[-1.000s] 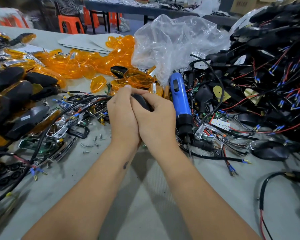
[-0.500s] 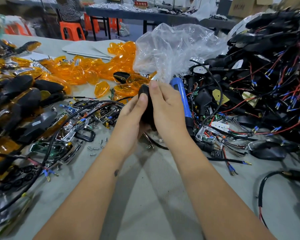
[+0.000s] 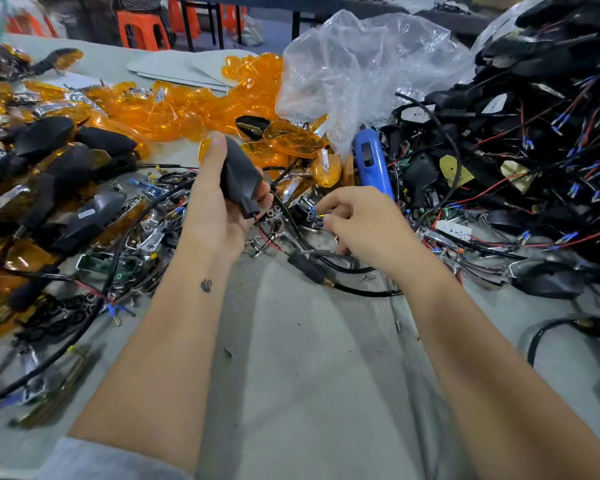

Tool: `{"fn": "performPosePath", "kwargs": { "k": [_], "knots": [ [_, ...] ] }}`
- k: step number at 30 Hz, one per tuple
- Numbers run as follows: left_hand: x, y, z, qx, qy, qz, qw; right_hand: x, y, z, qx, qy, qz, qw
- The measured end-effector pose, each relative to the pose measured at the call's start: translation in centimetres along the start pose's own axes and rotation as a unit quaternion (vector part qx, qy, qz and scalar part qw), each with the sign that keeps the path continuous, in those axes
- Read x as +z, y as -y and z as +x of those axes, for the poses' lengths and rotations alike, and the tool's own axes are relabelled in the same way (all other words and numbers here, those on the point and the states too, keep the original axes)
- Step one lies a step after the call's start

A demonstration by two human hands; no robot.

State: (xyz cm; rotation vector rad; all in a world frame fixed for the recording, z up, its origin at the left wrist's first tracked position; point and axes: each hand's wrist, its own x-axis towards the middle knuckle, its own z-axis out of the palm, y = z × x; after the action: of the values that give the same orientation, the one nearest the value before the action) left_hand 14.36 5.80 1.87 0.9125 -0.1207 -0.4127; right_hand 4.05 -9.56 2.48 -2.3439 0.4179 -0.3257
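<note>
Black housing (image 3: 240, 174), now in the left hand (image 3: 219, 209) alone! Half a second back, pressed between both palms; since then, split up and well apart. Off to the left of that hand, the same heap as before: dark shells and amber lenses (image 3: 174, 112) on the grey table (image 3: 309, 358).

Left hand clamped on the housing, palm up, thumb stretched along its left edge, fingertips just peeking round its right side. Raised a touch above the clutter, standing nearly upright. Matt and dark, pointed at the top by the thumb tip, broad across the middle, narrowing to a square stem over the palm. Thin red wire (image 3: 262, 233) trailing from that stem, down past the heel of the hand.

Over to the right hand (image 3: 364, 223): gone from the housing, dropped low, knuckles up, fingers curled over small chrome bits and blue-tipped wires. Pinching anything? Cannot tell from here. Just beyond its knuckles, blue screwdriver (image 3: 373, 164), unmoved. Further right, tangled pile of wired black parts (image 3: 534, 116).
</note>
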Motion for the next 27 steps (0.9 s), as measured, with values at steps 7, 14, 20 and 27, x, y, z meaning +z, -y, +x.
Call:
{"fn": "performPosePath", "kwargs": {
  "k": [7, 14, 20, 27],
  "knots": [
    [-0.1, -0.2, 0.5, -0.003, 0.005, -0.023, 1.0, 1.0, 0.2, 0.8, -0.033, 0.06, -0.163, 0.984],
    [-0.6, -0.1, 0.9, -0.024, -0.007, -0.017, 1.0, 2.1, 0.3, 2.4, -0.059, 0.045, -0.179, 0.981],
    [-0.7, -0.2, 1.2, -0.033, -0.019, -0.046, 0.998, 2.0, 0.4, 2.7, -0.057, 0.066, -0.196, 0.977],
    [-0.5, -0.1, 0.9, -0.027, 0.008, -0.019, 0.999, 2.2, 1.5, 3.3, 0.008, 0.051, -0.298, 0.953]
  ]
}}
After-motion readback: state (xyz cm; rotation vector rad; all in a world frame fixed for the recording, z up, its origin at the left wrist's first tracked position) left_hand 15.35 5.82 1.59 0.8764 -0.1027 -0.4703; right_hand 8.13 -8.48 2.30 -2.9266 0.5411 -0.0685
